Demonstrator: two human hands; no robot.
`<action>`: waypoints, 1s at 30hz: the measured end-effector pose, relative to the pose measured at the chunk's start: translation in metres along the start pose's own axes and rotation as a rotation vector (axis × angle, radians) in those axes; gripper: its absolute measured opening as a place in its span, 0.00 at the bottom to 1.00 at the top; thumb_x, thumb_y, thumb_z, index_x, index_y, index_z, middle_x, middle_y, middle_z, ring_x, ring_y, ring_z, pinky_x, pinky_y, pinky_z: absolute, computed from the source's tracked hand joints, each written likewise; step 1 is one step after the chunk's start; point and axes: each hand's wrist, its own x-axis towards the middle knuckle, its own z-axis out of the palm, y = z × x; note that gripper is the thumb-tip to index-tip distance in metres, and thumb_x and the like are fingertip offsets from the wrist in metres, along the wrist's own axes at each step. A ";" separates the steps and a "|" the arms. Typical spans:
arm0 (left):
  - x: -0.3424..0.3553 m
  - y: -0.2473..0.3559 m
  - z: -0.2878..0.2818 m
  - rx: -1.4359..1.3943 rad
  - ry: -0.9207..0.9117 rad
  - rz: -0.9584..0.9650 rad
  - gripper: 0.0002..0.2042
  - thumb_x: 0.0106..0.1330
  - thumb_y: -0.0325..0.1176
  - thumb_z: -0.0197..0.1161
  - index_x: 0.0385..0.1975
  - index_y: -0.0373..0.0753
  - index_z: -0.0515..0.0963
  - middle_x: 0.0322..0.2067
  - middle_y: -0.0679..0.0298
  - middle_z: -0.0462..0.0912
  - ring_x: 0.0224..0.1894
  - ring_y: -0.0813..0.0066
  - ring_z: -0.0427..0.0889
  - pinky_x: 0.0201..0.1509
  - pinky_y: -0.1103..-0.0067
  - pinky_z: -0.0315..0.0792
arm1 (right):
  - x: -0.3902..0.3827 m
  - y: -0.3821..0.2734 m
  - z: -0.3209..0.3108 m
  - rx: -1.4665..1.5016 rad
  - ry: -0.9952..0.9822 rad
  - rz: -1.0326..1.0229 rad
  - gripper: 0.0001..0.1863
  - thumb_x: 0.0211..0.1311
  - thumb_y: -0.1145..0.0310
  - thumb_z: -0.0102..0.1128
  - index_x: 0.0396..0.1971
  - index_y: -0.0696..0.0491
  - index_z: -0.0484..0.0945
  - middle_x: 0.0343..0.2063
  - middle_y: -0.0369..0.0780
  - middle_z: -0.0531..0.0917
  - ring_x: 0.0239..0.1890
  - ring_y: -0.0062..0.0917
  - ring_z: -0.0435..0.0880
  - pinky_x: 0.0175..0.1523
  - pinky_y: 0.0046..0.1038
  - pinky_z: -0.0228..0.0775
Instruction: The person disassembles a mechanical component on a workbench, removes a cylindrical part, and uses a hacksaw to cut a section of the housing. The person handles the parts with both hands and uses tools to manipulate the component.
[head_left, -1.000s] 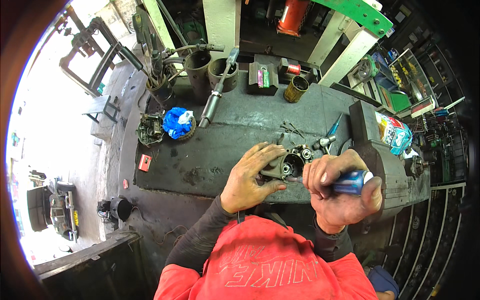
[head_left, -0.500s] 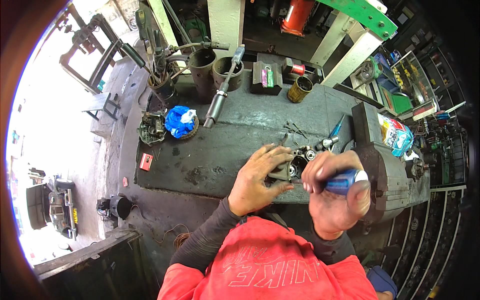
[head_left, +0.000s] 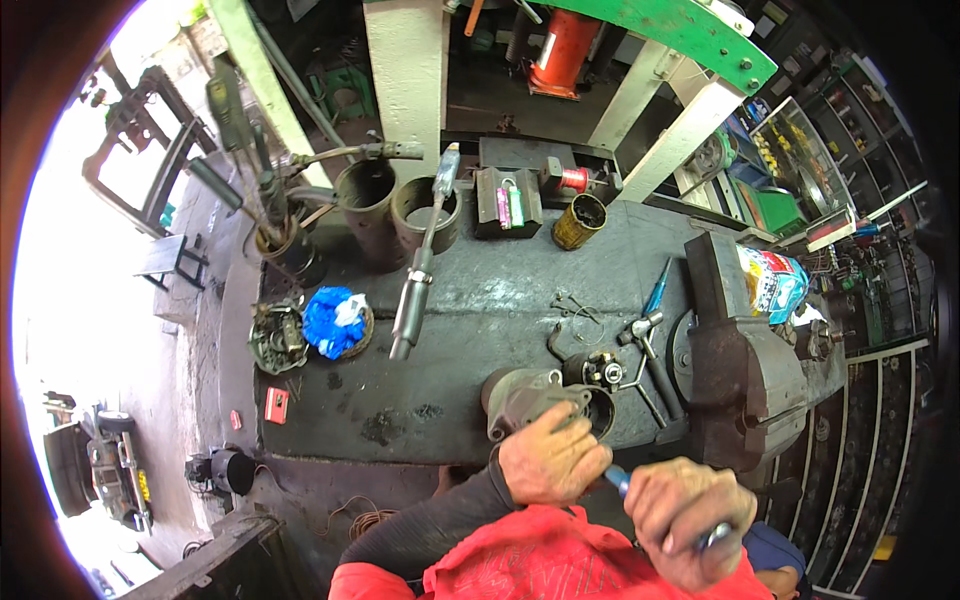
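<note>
A grey-metal housing (head_left: 525, 398) with an open bore lies at the bench's front edge. My left hand (head_left: 552, 457) grips it from the near side, fingers bent over its body. Lower right, my right hand (head_left: 688, 515) is closed on a blue-handled screwdriver (head_left: 620, 480) angled toward the housing; its tip is hidden. Just behind the housing is a round metal component (head_left: 606, 369). A hammer (head_left: 640, 328), a T-handled tool (head_left: 642, 398), a blue pointed tool (head_left: 657, 292) and some wire pieces (head_left: 580, 312) lie around them.
The dark bench (head_left: 370, 395) carries upright cylinders (head_left: 365, 220), a long metal tool (head_left: 410, 310), a blue bundle (head_left: 330, 320), a yellow can (head_left: 578, 225) and a red box (head_left: 276, 405). A vise (head_left: 750, 385) stands right, a green-and-white frame (head_left: 680, 50) behind, a small stool (head_left: 170, 260) left.
Both hands have moved lower in the picture; the screwdriver handle now sits lower and at another angle. The housing shows more fully, and the bench contents also sit lower in view.
</note>
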 end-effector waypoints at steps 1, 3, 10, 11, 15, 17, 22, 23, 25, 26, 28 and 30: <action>-0.002 0.001 0.001 0.008 0.017 0.017 0.11 0.54 0.39 0.66 0.33 0.41 0.77 0.25 0.66 0.73 0.40 0.66 0.81 0.56 0.64 0.75 | 0.000 -0.002 -0.001 0.006 0.004 0.034 0.28 0.74 0.46 0.62 0.22 0.54 0.75 0.12 0.41 0.77 0.11 0.27 0.74 0.18 0.30 0.64; -0.005 0.003 0.003 0.034 0.043 -0.004 0.09 0.56 0.37 0.66 0.32 0.41 0.77 0.26 0.65 0.75 0.40 0.66 0.81 0.55 0.65 0.76 | 0.000 -0.004 -0.004 -0.007 -0.110 -0.069 0.27 0.78 0.48 0.55 0.26 0.56 0.74 0.16 0.40 0.77 0.13 0.27 0.73 0.21 0.31 0.66; 0.003 0.001 0.000 -0.009 0.047 -0.029 0.06 0.57 0.31 0.67 0.27 0.39 0.77 0.26 0.62 0.80 0.34 0.67 0.84 0.41 0.70 0.78 | 0.009 -0.005 -0.005 -0.043 -0.060 -0.015 0.26 0.77 0.48 0.57 0.27 0.57 0.76 0.18 0.40 0.78 0.15 0.28 0.75 0.23 0.33 0.71; 0.005 -0.001 -0.001 -0.007 0.059 -0.022 0.06 0.59 0.32 0.65 0.27 0.39 0.76 0.25 0.62 0.79 0.35 0.67 0.83 0.44 0.70 0.78 | 0.012 -0.005 -0.008 -0.022 -0.152 0.021 0.25 0.77 0.49 0.57 0.28 0.57 0.76 0.21 0.41 0.80 0.17 0.29 0.77 0.25 0.34 0.74; 0.006 -0.004 -0.001 -0.014 0.030 -0.010 0.08 0.66 0.35 0.61 0.28 0.39 0.75 0.24 0.63 0.77 0.36 0.67 0.82 0.48 0.70 0.77 | 0.012 -0.008 -0.022 -0.041 -0.243 0.032 0.22 0.76 0.53 0.58 0.29 0.57 0.77 0.24 0.43 0.82 0.20 0.30 0.80 0.28 0.35 0.77; 0.005 -0.004 -0.001 -0.006 0.010 -0.014 0.08 0.66 0.35 0.61 0.28 0.39 0.75 0.25 0.63 0.78 0.36 0.67 0.82 0.48 0.70 0.77 | 0.008 -0.010 -0.028 -0.043 -0.284 0.049 0.17 0.75 0.58 0.58 0.31 0.56 0.77 0.26 0.43 0.83 0.22 0.31 0.82 0.32 0.36 0.80; 0.003 0.000 0.001 -0.018 0.022 -0.036 0.07 0.65 0.33 0.61 0.28 0.38 0.75 0.24 0.62 0.78 0.36 0.67 0.83 0.50 0.71 0.77 | 0.023 -0.002 -0.031 0.088 -0.389 -0.003 0.20 0.73 0.60 0.58 0.21 0.55 0.77 0.21 0.42 0.81 0.18 0.27 0.77 0.32 0.31 0.76; 0.004 0.001 0.001 -0.016 0.034 -0.033 0.07 0.64 0.33 0.62 0.27 0.38 0.75 0.24 0.62 0.78 0.36 0.67 0.83 0.50 0.71 0.77 | 0.032 0.004 -0.033 0.110 -0.445 -0.040 0.21 0.73 0.59 0.58 0.19 0.54 0.77 0.20 0.41 0.80 0.17 0.26 0.76 0.31 0.29 0.74; 0.005 0.002 0.002 0.013 0.063 -0.029 0.07 0.62 0.32 0.63 0.27 0.38 0.74 0.24 0.62 0.78 0.35 0.66 0.83 0.50 0.71 0.78 | 0.059 0.019 -0.040 0.423 -0.738 0.044 0.23 0.71 0.56 0.61 0.16 0.54 0.76 0.17 0.38 0.76 0.13 0.25 0.69 0.21 0.27 0.59; 0.005 0.002 0.003 0.007 0.077 -0.038 0.07 0.61 0.33 0.64 0.28 0.38 0.74 0.24 0.63 0.75 0.36 0.66 0.82 0.52 0.69 0.77 | 0.074 0.028 -0.042 0.562 -0.908 0.094 0.22 0.70 0.57 0.62 0.18 0.54 0.76 0.17 0.39 0.77 0.13 0.24 0.70 0.20 0.27 0.58; 0.003 0.004 0.004 -0.030 0.083 -0.057 0.08 0.60 0.34 0.65 0.31 0.37 0.75 0.25 0.63 0.74 0.37 0.66 0.81 0.54 0.68 0.76 | 0.090 0.042 -0.049 0.869 -1.245 0.190 0.19 0.70 0.59 0.63 0.24 0.57 0.79 0.21 0.40 0.79 0.15 0.24 0.73 0.20 0.27 0.57; -0.001 0.006 0.007 -0.059 0.073 -0.075 0.10 0.59 0.35 0.66 0.35 0.37 0.75 0.27 0.63 0.73 0.37 0.65 0.80 0.56 0.67 0.75 | 0.094 0.040 -0.039 0.757 -1.196 0.115 0.18 0.71 0.59 0.63 0.25 0.58 0.81 0.21 0.40 0.79 0.17 0.25 0.74 0.21 0.29 0.59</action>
